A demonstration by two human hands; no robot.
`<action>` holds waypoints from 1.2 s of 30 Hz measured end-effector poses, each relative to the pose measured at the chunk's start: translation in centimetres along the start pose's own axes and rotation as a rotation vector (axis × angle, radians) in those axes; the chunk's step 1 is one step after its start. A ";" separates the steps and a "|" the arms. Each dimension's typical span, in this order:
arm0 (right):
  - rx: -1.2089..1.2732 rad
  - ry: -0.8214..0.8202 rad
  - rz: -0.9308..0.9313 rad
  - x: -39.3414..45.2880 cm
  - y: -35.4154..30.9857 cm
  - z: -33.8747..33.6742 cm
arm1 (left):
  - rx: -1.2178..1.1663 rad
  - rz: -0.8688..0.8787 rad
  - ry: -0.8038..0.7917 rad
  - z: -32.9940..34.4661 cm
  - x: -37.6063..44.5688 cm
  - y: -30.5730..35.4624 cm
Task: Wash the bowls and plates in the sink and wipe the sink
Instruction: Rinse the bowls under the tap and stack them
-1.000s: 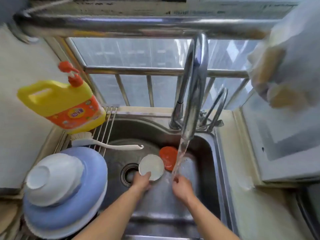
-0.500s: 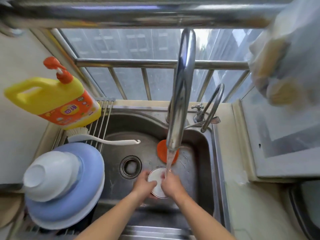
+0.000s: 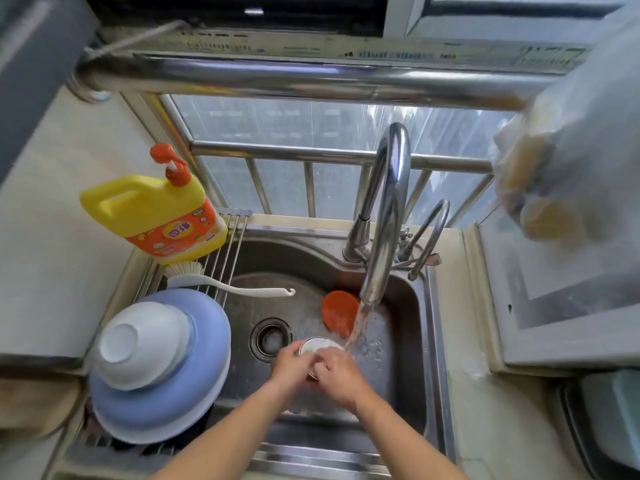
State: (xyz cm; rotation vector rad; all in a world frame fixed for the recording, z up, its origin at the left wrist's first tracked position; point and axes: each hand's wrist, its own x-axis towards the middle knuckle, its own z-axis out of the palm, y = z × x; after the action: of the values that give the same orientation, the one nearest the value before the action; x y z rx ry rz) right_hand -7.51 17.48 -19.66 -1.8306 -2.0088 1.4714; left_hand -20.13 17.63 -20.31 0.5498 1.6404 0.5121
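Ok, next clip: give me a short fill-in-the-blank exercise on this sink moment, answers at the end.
1. Both hands, the left hand and the right hand, hold a small white dish under the running ____.
2. The orange dish lies inside the ____.
3. The white bowl sits upside down on a ____ plate.
4. The brush lies just in front of the yellow ____ bottle.

Missing words: water; sink; blue; detergent
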 end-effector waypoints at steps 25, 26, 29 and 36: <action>0.911 0.313 0.832 1.8 7.0 0.6 | 0.295 0.255 -0.395 2.4 -1.8 -2.3; 0.948 0.305 0.842 0.9 6.0 -0.2 | 0.170 0.173 -0.398 2.0 -1.6 -2.4; 0.952 0.231 0.843 -0.1 5.9 -0.2 | 0.038 -0.059 -0.407 0.7 -1.7 -2.4; 0.823 0.105 0.685 -4.4 2.5 1.7 | 0.106 -0.076 -0.295 0.0 -4.6 -3.6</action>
State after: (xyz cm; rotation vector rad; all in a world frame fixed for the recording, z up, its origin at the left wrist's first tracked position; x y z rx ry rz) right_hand -5.40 12.58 -19.85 -2.1316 -0.5144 1.8641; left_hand -19.83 11.93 -18.91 0.6079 1.4052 0.2739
